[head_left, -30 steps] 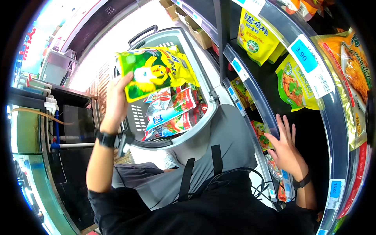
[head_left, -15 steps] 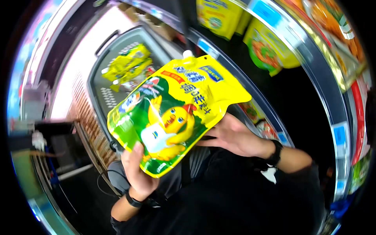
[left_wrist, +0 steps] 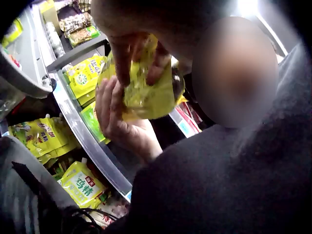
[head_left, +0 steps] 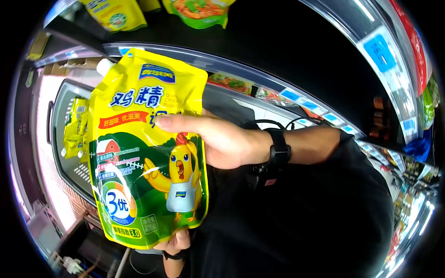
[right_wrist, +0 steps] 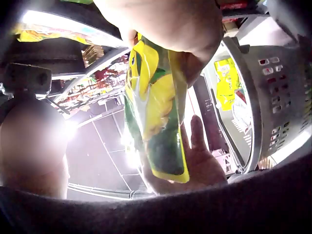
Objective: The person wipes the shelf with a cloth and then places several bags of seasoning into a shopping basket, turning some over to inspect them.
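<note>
A yellow and green chicken bouillon pouch (head_left: 134,185) with a white corner spout is held upright, its cartoon-chick front facing the head camera. My right hand (head_left: 232,141) grips the pouch's right side, thumb across the front and fingers hidden behind. At the lower edge my left hand (head_left: 176,241) holds the pouch from below, with fingertips showing on its front. The left wrist view has both hands around the pouch (left_wrist: 148,95). From the right wrist, the left palm (right_wrist: 202,168) shows beneath the pouch's bottom.
A grey shopping basket (head_left: 59,134) with yellow pouches (head_left: 75,125) inside stands at the left. Ahead, a dark shelf holds more seasoning pouches (head_left: 199,11) above and packets (head_left: 229,83) below. Price tags (head_left: 380,51) line the curved shelf edge at right.
The pouch has come from over the basket up close to the head camera and turned upright. My right hand has left the shelf edge and taken hold of it. The view has swung right.
</note>
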`<action>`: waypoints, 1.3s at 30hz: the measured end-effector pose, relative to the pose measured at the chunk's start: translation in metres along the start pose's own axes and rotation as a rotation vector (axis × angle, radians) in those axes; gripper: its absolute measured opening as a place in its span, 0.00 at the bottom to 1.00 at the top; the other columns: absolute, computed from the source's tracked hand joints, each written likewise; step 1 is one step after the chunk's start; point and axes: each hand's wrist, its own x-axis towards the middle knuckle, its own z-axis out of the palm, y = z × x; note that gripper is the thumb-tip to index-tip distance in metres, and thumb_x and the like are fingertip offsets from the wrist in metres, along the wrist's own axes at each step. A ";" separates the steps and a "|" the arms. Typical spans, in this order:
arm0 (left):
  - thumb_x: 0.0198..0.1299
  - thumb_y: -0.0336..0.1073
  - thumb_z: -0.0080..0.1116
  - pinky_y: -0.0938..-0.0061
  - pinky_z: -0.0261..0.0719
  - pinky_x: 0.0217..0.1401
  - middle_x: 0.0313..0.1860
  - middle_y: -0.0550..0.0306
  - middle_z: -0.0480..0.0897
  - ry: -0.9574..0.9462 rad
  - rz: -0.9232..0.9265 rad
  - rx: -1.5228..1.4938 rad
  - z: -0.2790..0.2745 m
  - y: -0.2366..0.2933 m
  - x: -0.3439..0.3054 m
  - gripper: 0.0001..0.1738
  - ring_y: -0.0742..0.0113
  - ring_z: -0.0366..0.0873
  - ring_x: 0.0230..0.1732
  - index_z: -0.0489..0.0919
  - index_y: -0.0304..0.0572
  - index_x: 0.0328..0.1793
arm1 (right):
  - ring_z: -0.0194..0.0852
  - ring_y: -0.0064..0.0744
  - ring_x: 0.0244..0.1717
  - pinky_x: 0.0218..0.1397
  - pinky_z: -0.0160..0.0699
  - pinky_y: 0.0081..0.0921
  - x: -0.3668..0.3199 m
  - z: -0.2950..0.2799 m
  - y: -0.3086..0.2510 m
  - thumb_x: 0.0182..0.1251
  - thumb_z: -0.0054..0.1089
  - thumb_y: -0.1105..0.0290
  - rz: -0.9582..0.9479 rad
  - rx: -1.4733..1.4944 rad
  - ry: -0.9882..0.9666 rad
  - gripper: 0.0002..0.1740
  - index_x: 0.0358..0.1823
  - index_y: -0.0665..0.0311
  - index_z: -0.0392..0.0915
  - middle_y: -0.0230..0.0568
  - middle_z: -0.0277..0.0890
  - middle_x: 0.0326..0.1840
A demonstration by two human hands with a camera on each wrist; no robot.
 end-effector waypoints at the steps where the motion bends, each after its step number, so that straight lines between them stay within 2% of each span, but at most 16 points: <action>1: 0.65 0.45 0.54 0.68 0.78 0.42 0.26 0.48 0.83 -0.050 0.061 0.055 -0.006 0.006 0.004 0.24 0.61 0.82 0.34 0.81 0.26 0.31 | 0.75 0.33 0.61 0.64 0.75 0.33 -0.002 -0.003 -0.003 0.70 0.61 0.64 -0.010 -0.001 -0.004 0.27 0.66 0.67 0.66 0.42 0.75 0.63; 2: 0.63 0.42 0.52 0.64 0.80 0.45 0.28 0.43 0.84 -0.067 0.181 0.126 -0.010 0.008 0.011 0.21 0.56 0.83 0.35 0.81 0.26 0.31 | 0.76 0.33 0.59 0.62 0.77 0.33 -0.003 -0.006 -0.006 0.70 0.61 0.65 -0.028 0.002 -0.016 0.27 0.66 0.67 0.66 0.42 0.75 0.62; 6: 0.65 0.44 0.46 0.63 0.78 0.46 0.38 0.39 0.84 -0.229 0.284 -0.065 -0.043 0.004 0.018 0.25 0.45 0.82 0.41 0.82 0.23 0.38 | 0.77 0.33 0.60 0.61 0.79 0.32 -0.022 -0.005 -0.022 0.70 0.61 0.67 -0.162 -0.097 0.021 0.27 0.66 0.67 0.66 0.44 0.75 0.62; 9: 0.67 0.38 0.38 0.57 0.77 0.45 0.30 0.41 0.77 0.350 0.349 -0.193 -0.041 -0.011 0.032 0.21 0.46 0.79 0.36 0.72 0.27 0.29 | 0.78 0.34 0.59 0.63 0.77 0.33 -0.034 -0.009 -0.038 0.69 0.61 0.63 -0.195 -0.100 0.043 0.28 0.65 0.68 0.67 0.45 0.77 0.61; 11: 0.68 0.35 0.35 0.59 0.74 0.42 0.28 0.40 0.74 0.189 0.240 -0.347 -0.048 -0.012 0.055 0.19 0.48 0.74 0.34 0.72 0.25 0.33 | 0.79 0.34 0.57 0.62 0.78 0.32 -0.050 -0.008 -0.055 0.69 0.60 0.59 -0.137 -0.118 0.123 0.29 0.66 0.68 0.68 0.45 0.76 0.62; 12: 0.69 0.36 0.34 0.61 0.71 0.39 0.28 0.41 0.74 0.094 0.278 -0.429 -0.040 -0.009 0.068 0.21 0.51 0.71 0.31 0.72 0.23 0.34 | 0.80 0.34 0.55 0.61 0.79 0.32 -0.059 -0.006 -0.065 0.70 0.59 0.58 -0.135 -0.108 0.163 0.28 0.65 0.68 0.69 0.45 0.78 0.60; 13: 0.70 0.48 0.38 0.65 0.71 0.35 0.26 0.40 0.73 0.138 0.241 -0.185 -0.039 -0.016 0.070 0.27 0.49 0.73 0.31 0.70 0.24 0.35 | 0.81 0.33 0.53 0.60 0.80 0.31 -0.070 -0.006 -0.075 0.71 0.58 0.57 -0.133 -0.098 0.204 0.28 0.64 0.68 0.70 0.45 0.79 0.58; 15: 0.71 0.45 0.38 0.65 0.72 0.33 0.27 0.39 0.74 0.120 0.218 -0.221 -0.029 -0.020 0.075 0.26 0.49 0.74 0.30 0.70 0.23 0.33 | 0.83 0.32 0.50 0.57 0.81 0.30 -0.093 -0.014 -0.096 0.69 0.60 0.60 -0.141 -0.093 0.129 0.25 0.61 0.67 0.72 0.43 0.80 0.56; 17: 0.72 0.43 0.39 0.65 0.73 0.28 0.25 0.40 0.75 0.120 0.256 -0.272 -0.014 -0.022 0.075 0.25 0.49 0.75 0.26 0.70 0.23 0.30 | 0.83 0.32 0.50 0.57 0.81 0.30 -0.123 -0.018 -0.112 0.71 0.58 0.60 -0.320 -0.255 0.265 0.22 0.60 0.67 0.73 0.43 0.81 0.55; 21: 0.71 0.42 0.41 0.68 0.72 0.29 0.24 0.40 0.78 0.155 0.203 -0.253 -0.005 -0.027 0.067 0.27 0.51 0.77 0.26 0.70 0.25 0.24 | 0.83 0.33 0.49 0.55 0.82 0.30 -0.152 -0.020 -0.141 0.70 0.59 0.66 -0.615 -0.456 0.580 0.16 0.56 0.65 0.76 0.42 0.81 0.53; 23: 0.71 0.41 0.42 0.69 0.72 0.27 0.22 0.43 0.79 0.041 0.144 -0.155 -0.008 -0.028 0.064 0.26 0.52 0.78 0.26 0.71 0.27 0.23 | 0.81 0.33 0.51 0.57 0.80 0.30 -0.157 -0.026 -0.159 0.70 0.59 0.68 -0.740 -0.586 0.841 0.15 0.56 0.64 0.76 0.40 0.81 0.52; 27: 0.68 0.35 0.46 0.70 0.73 0.25 0.20 0.45 0.78 -0.056 0.237 -0.114 -0.009 -0.025 0.068 0.21 0.52 0.78 0.21 0.71 0.29 0.22 | 0.76 0.31 0.59 0.63 0.72 0.28 -0.171 -0.095 -0.230 0.70 0.58 0.73 -0.999 -0.719 0.639 0.16 0.58 0.65 0.76 0.38 0.79 0.58; 30: 0.66 0.34 0.50 0.70 0.73 0.23 0.20 0.47 0.78 -0.065 0.295 -0.158 -0.006 -0.022 0.070 0.18 0.53 0.78 0.20 0.72 0.30 0.23 | 0.76 0.32 0.57 0.62 0.73 0.30 -0.144 -0.101 -0.254 0.64 0.64 0.77 -1.166 -0.855 0.660 0.20 0.58 0.65 0.75 0.39 0.77 0.57; 34: 0.65 0.35 0.53 0.69 0.73 0.23 0.20 0.48 0.77 -0.113 0.307 -0.169 -0.004 -0.018 0.072 0.16 0.53 0.77 0.21 0.73 0.32 0.25 | 0.76 0.33 0.56 0.57 0.78 0.29 -0.114 -0.101 -0.270 0.61 0.68 0.79 -1.224 -0.951 0.617 0.25 0.60 0.64 0.72 0.39 0.76 0.57; 35: 0.65 0.35 0.53 0.69 0.73 0.23 0.20 0.48 0.77 -0.119 0.310 -0.170 -0.003 -0.018 0.073 0.16 0.53 0.78 0.21 0.73 0.32 0.25 | 0.76 0.32 0.56 0.57 0.77 0.28 -0.110 -0.101 -0.275 0.62 0.67 0.78 -1.237 -1.034 0.688 0.25 0.61 0.64 0.72 0.39 0.76 0.56; 39: 0.63 0.32 0.53 0.69 0.73 0.23 0.20 0.49 0.77 -0.136 0.314 -0.147 0.003 -0.019 0.077 0.13 0.53 0.78 0.22 0.73 0.32 0.26 | 0.76 0.29 0.55 0.59 0.76 0.26 -0.122 -0.099 -0.280 0.63 0.67 0.78 -1.060 -1.298 0.757 0.25 0.61 0.66 0.71 0.38 0.76 0.56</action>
